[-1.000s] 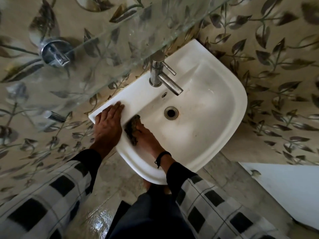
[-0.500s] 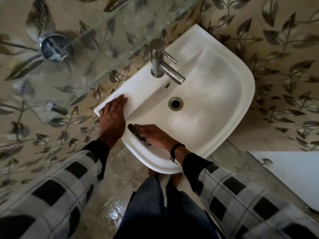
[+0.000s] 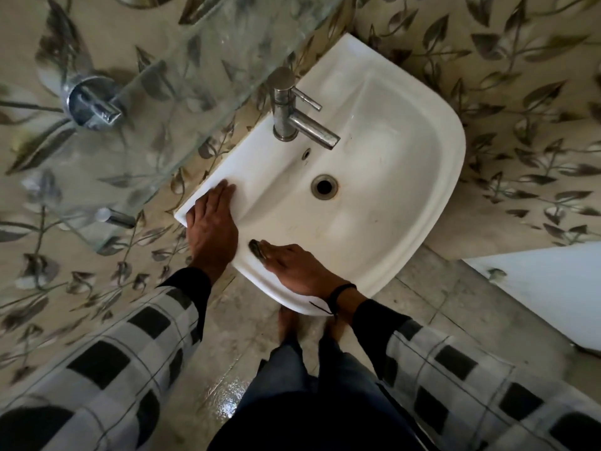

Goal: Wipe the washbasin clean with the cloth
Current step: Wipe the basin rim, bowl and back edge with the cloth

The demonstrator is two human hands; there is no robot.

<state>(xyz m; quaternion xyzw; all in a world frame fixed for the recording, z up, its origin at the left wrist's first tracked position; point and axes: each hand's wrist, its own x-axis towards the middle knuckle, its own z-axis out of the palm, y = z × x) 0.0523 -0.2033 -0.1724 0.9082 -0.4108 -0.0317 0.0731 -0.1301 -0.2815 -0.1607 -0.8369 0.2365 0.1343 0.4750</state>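
Here two hands: right hand (image 3: 292,265) presses one cloth (image 3: 257,248) onto one washbasin (image 3: 406,177)

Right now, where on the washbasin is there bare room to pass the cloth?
Bare: the bowl between the drain and the far curved washbasin rim, and the ledge right of the tap. Crowded: the near-left corner, with the left hand flat and the right hand pressing the cloth.
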